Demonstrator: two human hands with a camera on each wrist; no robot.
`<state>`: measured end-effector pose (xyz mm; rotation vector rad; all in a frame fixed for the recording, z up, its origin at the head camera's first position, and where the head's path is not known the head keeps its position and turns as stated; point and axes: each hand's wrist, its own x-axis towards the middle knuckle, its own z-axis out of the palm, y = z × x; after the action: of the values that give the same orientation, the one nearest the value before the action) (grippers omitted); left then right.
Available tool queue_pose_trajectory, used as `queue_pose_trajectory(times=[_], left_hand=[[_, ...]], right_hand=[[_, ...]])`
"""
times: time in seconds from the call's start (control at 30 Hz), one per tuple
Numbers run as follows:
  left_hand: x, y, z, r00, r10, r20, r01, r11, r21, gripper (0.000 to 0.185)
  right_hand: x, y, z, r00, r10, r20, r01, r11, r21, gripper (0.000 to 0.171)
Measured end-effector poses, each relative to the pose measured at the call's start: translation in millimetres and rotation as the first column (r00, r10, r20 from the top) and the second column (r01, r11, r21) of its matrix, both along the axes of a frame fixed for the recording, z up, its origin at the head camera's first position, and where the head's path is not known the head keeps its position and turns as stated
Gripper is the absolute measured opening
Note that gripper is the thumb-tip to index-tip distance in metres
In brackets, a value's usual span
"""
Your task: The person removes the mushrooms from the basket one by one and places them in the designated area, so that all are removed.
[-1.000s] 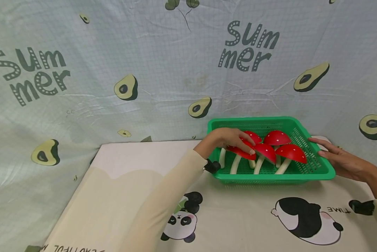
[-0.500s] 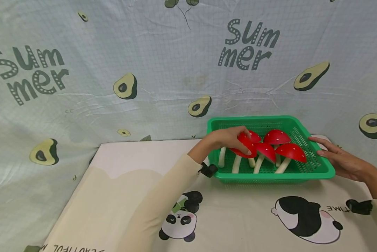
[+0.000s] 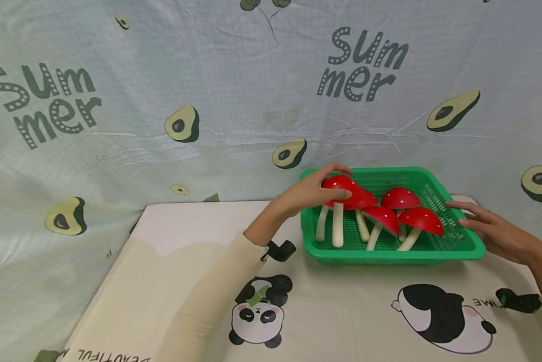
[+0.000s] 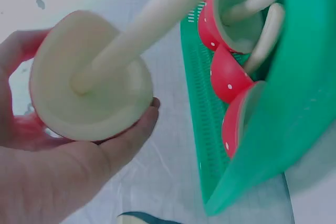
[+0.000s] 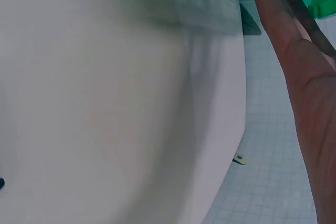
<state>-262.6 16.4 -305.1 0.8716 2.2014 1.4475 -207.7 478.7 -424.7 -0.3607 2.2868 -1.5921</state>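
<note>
Panda mat (image 3: 343,322); left hand (image 3: 309,191) grips mushroom (image 3: 341,188).

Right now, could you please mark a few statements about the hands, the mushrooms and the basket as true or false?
1. The left hand grips a red-capped mushroom by its cap. True.
2. The held mushroom lies flat on the panda cloth outside the basket. False: it is upright, its stem hanging down inside the green basket.
3. The right hand rests with straight fingers against the basket's right side. True.
4. The basket is blue. False: it is green.
5. Other red mushrooms lie in the basket. True.
6. The right hand holds a mushroom. False: it holds none; its grip is open.
</note>
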Motion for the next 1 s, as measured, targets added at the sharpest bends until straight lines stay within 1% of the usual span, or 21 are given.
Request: queue_pose_trajectory(times=[0.13, 0.27, 0.37, 0.47, 0.53, 0.63, 0.8, 1.0], left_hand=[[4.8, -11.4, -2.8, 0.999, -0.011, -0.049, 0.014, 0.997, 0.076, 0.04], [8.3, -20.2, -6.4, 0.996, -0.023, -0.088, 0.034, 0.992, 0.118, 0.043], [10.0, -23.3, -8.2, 0.995, -0.029, -0.094, 0.043, 0.989, 0.143, 0.041], [11.5, -24.4, -9.3, 0.995, -0.019, -0.098, 0.033, 0.988, 0.152, 0.036], [12.5, -24.5, -9.6, 0.994, -0.013, -0.107, 0.03, 0.988, 0.154, 0.034], [13.3, -24.5, -10.2, 0.99, -0.009, -0.138, 0.029, 0.99, 0.14, 0.036], [13.5, -27.4, -11.7, 0.988, 0.005, -0.155, 0.014, 0.992, 0.126, 0.04], [14.0, -38.0, -14.6, 0.988, 0.02, -0.155, 0.005, 0.987, 0.162, 0.04]], right_hand=[[2.3, 1.4, -1.4, 1.0, -0.002, -0.017, 0.002, 1.0, -0.023, 0.053], [3.7, 2.3, -1.8, 0.999, 0.039, -0.015, -0.04, 0.995, -0.096, 0.056], [4.1, 2.0, -0.9, 0.998, 0.063, -0.01, -0.064, 0.989, -0.131, 0.058], [3.8, 0.1, -0.2, 0.998, 0.055, -0.001, -0.055, 0.991, -0.123, 0.059], [4.0, -1.3, 0.3, 0.999, 0.035, 0.008, -0.034, 0.993, -0.113, 0.058], [4.7, -1.7, 0.3, 1.0, 0.027, 0.011, -0.026, 0.994, -0.102, 0.059], [4.5, -1.0, -1.5, 1.0, 0.014, 0.016, -0.012, 0.996, -0.089, 0.058], [3.6, -2.5, -2.2, 1.0, 0.004, 0.008, -0.003, 0.995, -0.096, 0.057]])
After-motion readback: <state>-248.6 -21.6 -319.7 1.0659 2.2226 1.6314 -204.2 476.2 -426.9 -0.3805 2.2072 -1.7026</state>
